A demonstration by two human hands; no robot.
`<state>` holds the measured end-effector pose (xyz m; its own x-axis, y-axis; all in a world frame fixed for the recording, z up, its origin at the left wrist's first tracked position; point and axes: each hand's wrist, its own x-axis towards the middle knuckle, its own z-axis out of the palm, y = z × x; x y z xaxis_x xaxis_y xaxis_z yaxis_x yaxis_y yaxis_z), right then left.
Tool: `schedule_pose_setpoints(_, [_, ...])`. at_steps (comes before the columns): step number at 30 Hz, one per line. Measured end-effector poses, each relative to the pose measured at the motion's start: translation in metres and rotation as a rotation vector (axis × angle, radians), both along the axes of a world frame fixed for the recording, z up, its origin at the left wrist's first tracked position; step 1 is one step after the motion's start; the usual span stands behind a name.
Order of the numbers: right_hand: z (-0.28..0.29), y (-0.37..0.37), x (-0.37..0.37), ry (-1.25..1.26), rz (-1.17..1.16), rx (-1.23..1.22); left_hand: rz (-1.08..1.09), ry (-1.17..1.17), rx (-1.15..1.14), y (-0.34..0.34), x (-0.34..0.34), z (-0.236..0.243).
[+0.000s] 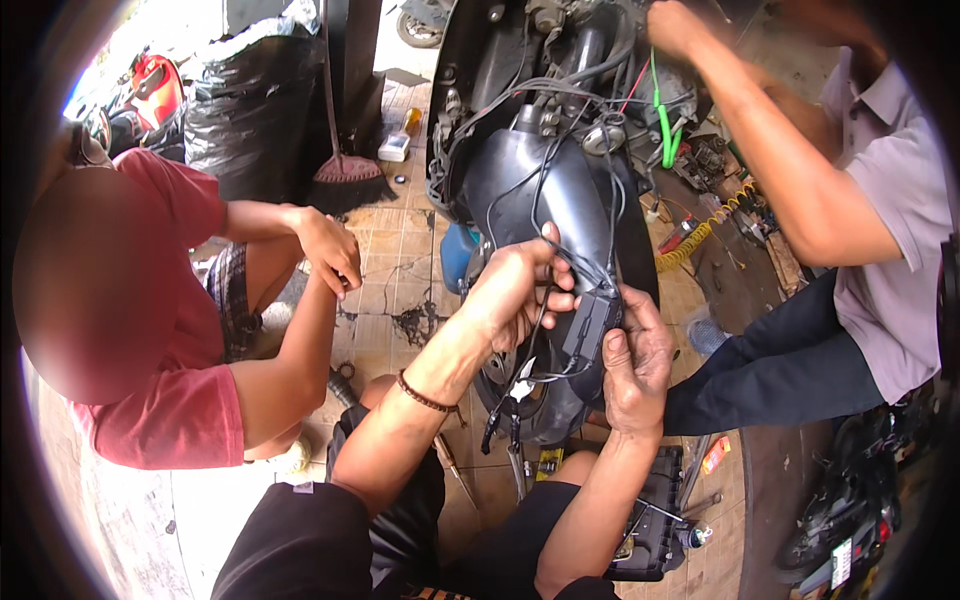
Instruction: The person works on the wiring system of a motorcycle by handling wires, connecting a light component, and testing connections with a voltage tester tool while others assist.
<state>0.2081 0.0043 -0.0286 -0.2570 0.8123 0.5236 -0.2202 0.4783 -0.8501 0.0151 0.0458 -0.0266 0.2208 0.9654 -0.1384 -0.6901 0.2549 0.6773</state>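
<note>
My right hand (640,368) grips a small black box-shaped module (591,325) with thin black cables running from both ends. Beside it, my left hand (522,292) has its fingers curled round a black cable (541,318). Both hands are over the black rear fender (555,180) of a partly stripped motorcycle, where several cables loop down toward the module. Below the module hang a pale-ended connector (522,382) and a dark cable end (489,436). The fingertips of my right hand are partly hidden behind the module.
A person in a red shirt (200,350) sits at the left; another, in a grey shirt (890,190), reaches over the motorcycle at the right. Green clips (667,135) hang there. A screwdriver (452,465), black tool case (655,520), broom (345,172) and yellow coiled hose (705,235) lie around.
</note>
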Motion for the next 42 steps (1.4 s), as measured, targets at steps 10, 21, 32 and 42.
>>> schedule_pose_setpoints(10, [0.009, -0.007, -0.01, -0.005, -0.02, 0.023, 0.032, -0.016, -0.026, -0.017, -0.001, 0.012])
schedule_pose_setpoints(21, [0.011, -0.008, -0.014, -0.065, 0.016, -0.019, 0.025, 0.036, 0.135, -0.014, 0.004, 0.004])
schedule_pose_setpoints(32, [0.006, -0.006, -0.008, -0.052, -0.002, -0.014, -0.086, 0.312, 0.346, -0.034, 0.001, 0.025])
schedule_pose_setpoints(42, [0.012, -0.007, -0.019, 0.038, -0.24, -0.034, -0.252, 0.22, 0.5, -0.027, -0.019, 0.009])
